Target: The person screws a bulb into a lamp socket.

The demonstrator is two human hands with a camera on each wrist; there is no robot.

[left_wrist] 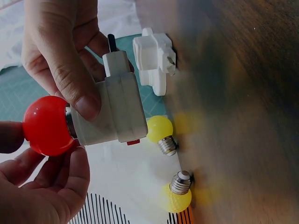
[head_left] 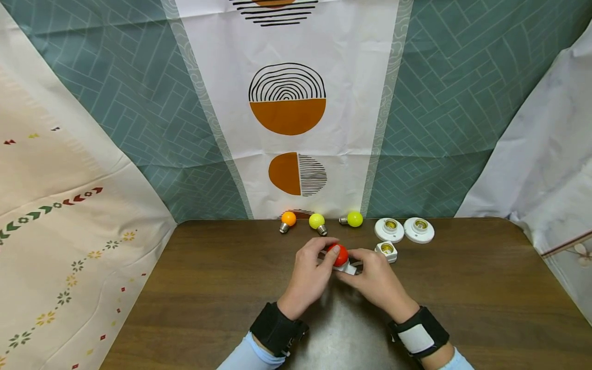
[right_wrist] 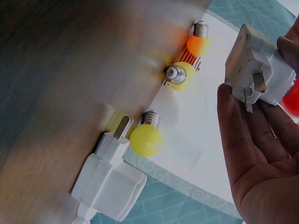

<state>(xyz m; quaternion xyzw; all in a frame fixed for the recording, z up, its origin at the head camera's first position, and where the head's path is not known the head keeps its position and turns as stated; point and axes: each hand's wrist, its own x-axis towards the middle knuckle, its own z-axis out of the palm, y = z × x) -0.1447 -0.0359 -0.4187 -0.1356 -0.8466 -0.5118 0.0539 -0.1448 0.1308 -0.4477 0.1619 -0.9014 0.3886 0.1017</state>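
Note:
Between thumb and fingers, my left hand (head_left: 311, 272) grips a red round light bulb (left_wrist: 46, 125). The bulb's metal base enters a white plug-in lamp socket (left_wrist: 112, 112), and only a thin band of that metal shows. My right hand (head_left: 375, 277) pinches the socket's body, thumb on one side and fingers on the other. Flat metal prongs (right_wrist: 258, 83) stick out from the socket in the right wrist view, and a small red switch (left_wrist: 133, 142) shows on it in the left wrist view. Both hands hold the joined pieces over the middle of the table.
Along the table's (head_left: 222, 277) back edge lie an orange bulb (head_left: 289, 219) and two yellow bulbs, one yellow bulb (head_left: 316, 221) left of the other yellow bulb (head_left: 355, 219). To their right are two round white lamp holders (head_left: 388, 235) and another white plug-in socket (head_left: 391, 257). Patterned cloth hangs behind.

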